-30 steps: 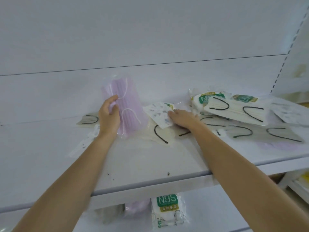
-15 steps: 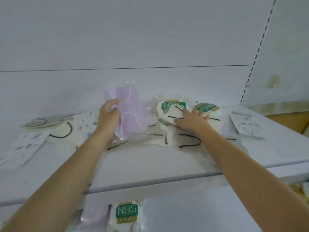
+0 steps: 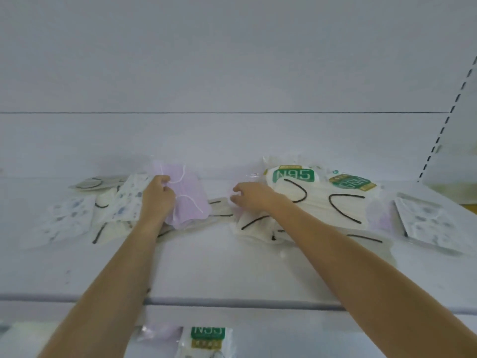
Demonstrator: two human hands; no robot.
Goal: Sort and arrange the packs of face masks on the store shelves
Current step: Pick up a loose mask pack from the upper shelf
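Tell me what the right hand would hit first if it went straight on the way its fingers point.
The right hand points left along the shelf. It would probably meet the purple pack that the left hand grips, after passing over a flat black-looped pack; depth is unclear.

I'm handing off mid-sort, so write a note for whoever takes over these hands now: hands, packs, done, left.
Left hand: grips the purple pack at mid-shelf.
Right hand: fingers curled over the white packs; I cannot tell if it holds one.
Packs: N95 packs lie right of centre on the shelf; patterned packs lie at the left and far right.
Done: little; the kinds lie mixed and overlapping.
Left: place the purple pack, then group each kind and line them up.
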